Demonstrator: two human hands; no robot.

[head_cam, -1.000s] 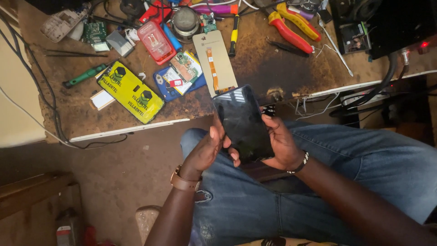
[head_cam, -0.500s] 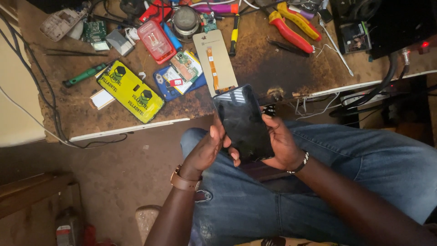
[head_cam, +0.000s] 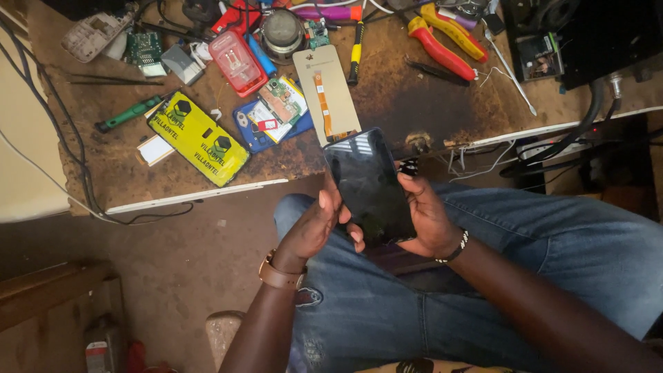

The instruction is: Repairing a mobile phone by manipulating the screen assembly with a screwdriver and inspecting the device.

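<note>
- Head view: dark phone (head_cam: 369, 183) held between both hands over the lap, screen up and blank, top edge tilted toward the workbench (head_cam: 414, 103).
- Left hand (head_cam: 311, 231) clasping the phone's left edge, thumb laid along the side, fingertips curled underneath; brown watch (head_cam: 276, 273) on that wrist.
- Right hand (head_cam: 428, 221) cupping the right edge and lower back, fingers wrapped behind; beaded bracelet (head_cam: 456, 247) at the wrist.
- Compared with half a second and a second ago: almost nothing different. Same grip on both sides, same tilt, same spot above the jeans (head_cam: 552, 262). At most a tiny shift of the left thumb, too small to be sure of.
- Meaning for the work in hand, as a judgement: a steady hold, not a move. No tool picked up, nothing taken from or set on the bench.
- Just beyond the fingertips: a pale phone panel (head_cam: 326, 93) with an orange ribbon strip, nearly touching the phone's top edge in this view.
- Further ahead and left of the left hand: blue case (head_cam: 273, 117) with small boards, yellow packet (head_cam: 198, 138), green screwdriver (head_cam: 128, 114).
- Ahead and right of the right hand: red-handled pliers (head_cam: 442, 52), well apart.
</note>
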